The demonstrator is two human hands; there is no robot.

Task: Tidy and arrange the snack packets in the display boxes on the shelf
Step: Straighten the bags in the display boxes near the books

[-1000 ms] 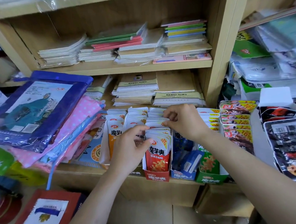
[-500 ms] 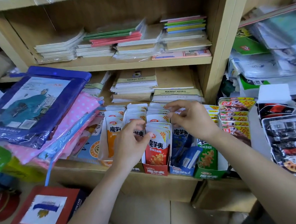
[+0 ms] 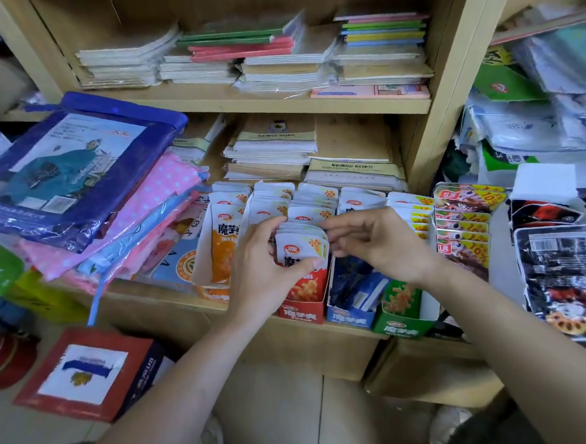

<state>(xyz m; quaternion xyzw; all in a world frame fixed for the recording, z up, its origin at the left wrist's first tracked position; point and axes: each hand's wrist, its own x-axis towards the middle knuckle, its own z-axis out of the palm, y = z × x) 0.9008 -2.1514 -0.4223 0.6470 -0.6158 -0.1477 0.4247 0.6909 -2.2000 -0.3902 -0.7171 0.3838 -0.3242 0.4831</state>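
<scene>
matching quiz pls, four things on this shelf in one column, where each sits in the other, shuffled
1 red display box
2 blue display box
3 green display box
4 purple bag

a on the pink polka-dot pile
b under the right hand's wrist
c between the other two boxes
d holds the packets the left hand grips

Pairs: 1-d, 2-c, 3-b, 4-a

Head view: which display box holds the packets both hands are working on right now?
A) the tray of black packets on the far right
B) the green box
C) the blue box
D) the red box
D: the left hand grips the front of the packet stack standing in the red box, and the right hand pinches the upper right edge of that same stack.
</scene>
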